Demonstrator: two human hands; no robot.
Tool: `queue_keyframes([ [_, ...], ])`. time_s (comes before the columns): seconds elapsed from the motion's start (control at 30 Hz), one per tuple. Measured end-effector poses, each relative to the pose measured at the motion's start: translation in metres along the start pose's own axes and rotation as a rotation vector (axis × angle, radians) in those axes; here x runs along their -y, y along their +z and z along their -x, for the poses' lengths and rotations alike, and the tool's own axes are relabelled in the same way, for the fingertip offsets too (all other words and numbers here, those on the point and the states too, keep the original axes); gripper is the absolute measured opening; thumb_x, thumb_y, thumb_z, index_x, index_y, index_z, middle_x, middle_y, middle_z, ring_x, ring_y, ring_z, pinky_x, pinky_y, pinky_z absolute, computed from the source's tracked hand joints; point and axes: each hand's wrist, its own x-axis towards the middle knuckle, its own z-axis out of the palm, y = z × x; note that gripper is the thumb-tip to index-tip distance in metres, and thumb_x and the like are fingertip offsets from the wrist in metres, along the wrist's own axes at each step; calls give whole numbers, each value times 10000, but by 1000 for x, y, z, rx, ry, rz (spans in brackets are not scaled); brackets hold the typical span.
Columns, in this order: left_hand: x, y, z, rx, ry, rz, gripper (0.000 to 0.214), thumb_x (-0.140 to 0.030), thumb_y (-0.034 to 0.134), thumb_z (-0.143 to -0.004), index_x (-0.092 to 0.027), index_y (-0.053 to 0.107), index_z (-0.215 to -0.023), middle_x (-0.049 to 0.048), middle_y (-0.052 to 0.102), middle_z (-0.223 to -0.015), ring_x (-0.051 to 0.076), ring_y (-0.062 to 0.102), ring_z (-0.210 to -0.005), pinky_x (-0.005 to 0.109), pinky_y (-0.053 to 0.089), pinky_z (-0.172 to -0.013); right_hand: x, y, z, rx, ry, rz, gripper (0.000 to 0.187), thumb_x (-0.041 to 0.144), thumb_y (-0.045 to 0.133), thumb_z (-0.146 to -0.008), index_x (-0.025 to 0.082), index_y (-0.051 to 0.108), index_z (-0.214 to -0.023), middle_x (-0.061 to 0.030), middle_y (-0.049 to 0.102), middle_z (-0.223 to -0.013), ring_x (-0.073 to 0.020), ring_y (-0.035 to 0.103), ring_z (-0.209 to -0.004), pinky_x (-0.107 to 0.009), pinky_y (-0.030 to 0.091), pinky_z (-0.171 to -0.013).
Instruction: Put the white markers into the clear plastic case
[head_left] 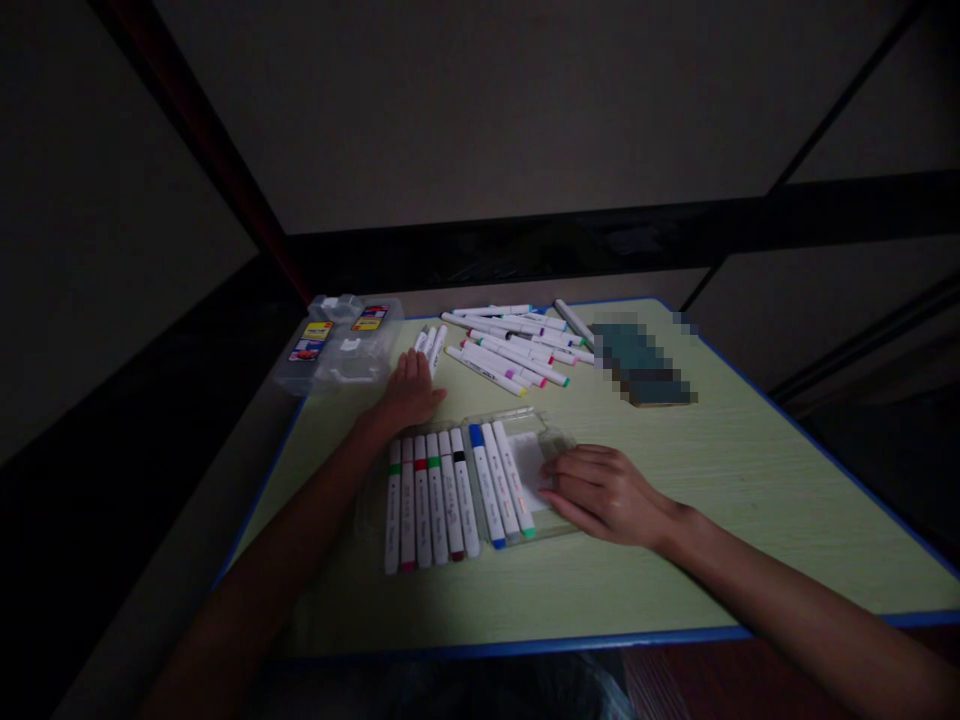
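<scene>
My left hand [410, 388] lies flat on the pale green table [750, 480], fingers stretched toward a few white markers [431, 345] just beyond its fingertips. Near me a row of white markers with coloured caps [431, 495] lies side by side, the right few sitting in a clear plastic tray [551, 437]. My right hand [604, 492] rests palm down on the right end of that tray, fingers together and pointing left. It grips nothing that I can see.
A loose pile of markers [517, 345] lies at the far middle of the table. A clear plastic case [341, 345] with coloured stickers sits at the far left corner. A dark blurred object [645, 365] lies at the far right. The table has a blue edge.
</scene>
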Motion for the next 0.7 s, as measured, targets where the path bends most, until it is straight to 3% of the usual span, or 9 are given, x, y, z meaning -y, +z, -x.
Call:
queue_keyframes([
  [0.3, -1, -1, 1, -57, 72, -45, 737, -469, 320, -838, 95, 191, -1294, 292, 164, -1390, 340, 122, -1309, 400, 205, -1058, 0, -1, 0, 7, 1, 3, 256, 183, 429, -861, 146, 540, -633, -46, 583, -680, -127, 491, -592, -274, 407, -548],
  [0.7, 7, 12, -12, -225, 67, -34, 625, -358, 335, -859, 96, 229, -1276, 299, 222, -1368, 317, 171, -1304, 393, 212, -1058, 1, -1, 0, 32, 8, -3, 248, 188, 423, -864, 145, 546, -653, -49, 593, -715, -132, 498, -617, -275, 417, -567],
])
